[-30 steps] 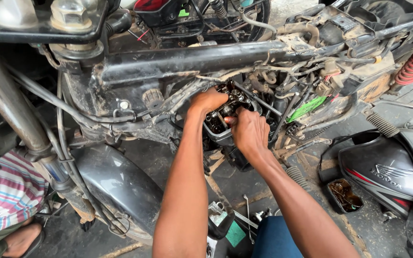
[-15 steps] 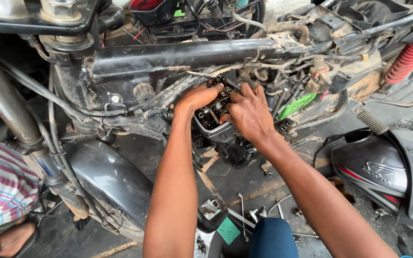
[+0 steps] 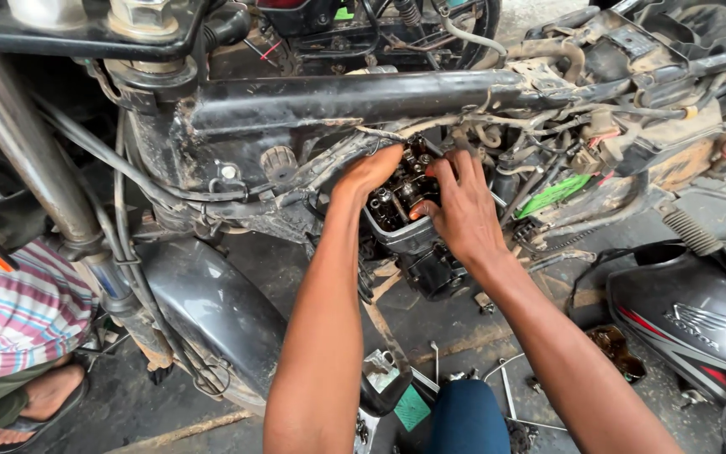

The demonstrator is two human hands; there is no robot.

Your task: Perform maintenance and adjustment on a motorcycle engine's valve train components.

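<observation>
A stripped motorcycle stands before me, its black frame tube [image 3: 355,97] running across the top. Below the tube sits the open engine head [image 3: 401,206], dark and oily, with small metal parts showing inside. My left hand [image 3: 369,172] rests on the head's upper left edge, fingers curled down into it. My right hand [image 3: 461,206] covers the head's right side, fingers spread, thumb pointing into the opening. Whether either hand pinches a small part is hidden by the fingers.
A black front mudguard [image 3: 212,311] lies low at left beside the fork leg [image 3: 44,185]. Another person in a striped shirt [image 3: 10,315] sits at far left. A black fuel tank [image 3: 691,324] lies on the ground at right. Loose tools [image 3: 506,391] lie by my knee.
The view has shifted closer and slightly left. My right hand has moved up and spread over the engine head; my left hand stays at its upper edge.
</observation>
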